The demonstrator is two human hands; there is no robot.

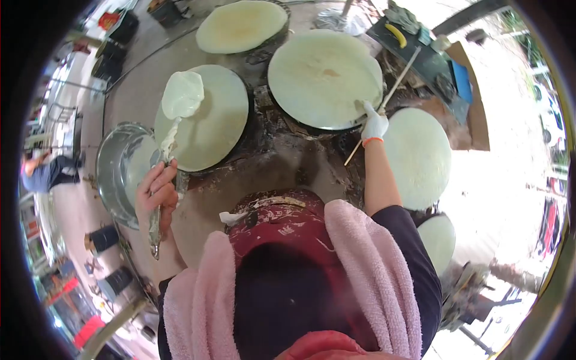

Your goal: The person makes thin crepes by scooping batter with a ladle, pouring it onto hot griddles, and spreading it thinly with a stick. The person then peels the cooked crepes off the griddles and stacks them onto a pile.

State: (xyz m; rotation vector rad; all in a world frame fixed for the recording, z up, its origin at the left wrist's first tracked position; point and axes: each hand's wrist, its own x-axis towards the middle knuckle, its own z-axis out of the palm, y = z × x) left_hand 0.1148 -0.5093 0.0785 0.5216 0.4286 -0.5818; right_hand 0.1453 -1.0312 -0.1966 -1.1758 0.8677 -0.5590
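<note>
My bare left hand (161, 187) is closed round the handle of a ladle (183, 96). Pale batter coats the ladle's bowl and runs down its neck. The bowl hangs over a round griddle covered by a thin pale sheet of batter (219, 126). My right hand (375, 125), in a white glove with an orange cuff, grips a long thin wooden stick (399, 81). Its fingertips are at the near right edge of another large round crepe (324, 75), which has a faint brown patch. Whether they touch it, I cannot tell.
A metal basin (107, 171) stands at the left, holding pale batter. More batter-covered rounds lie at the back (240, 27), right (419, 159) and lower right (437, 240). A dark table (420, 66) carries a yellow banana-shaped item (396, 36). Another person (51, 173) is far left.
</note>
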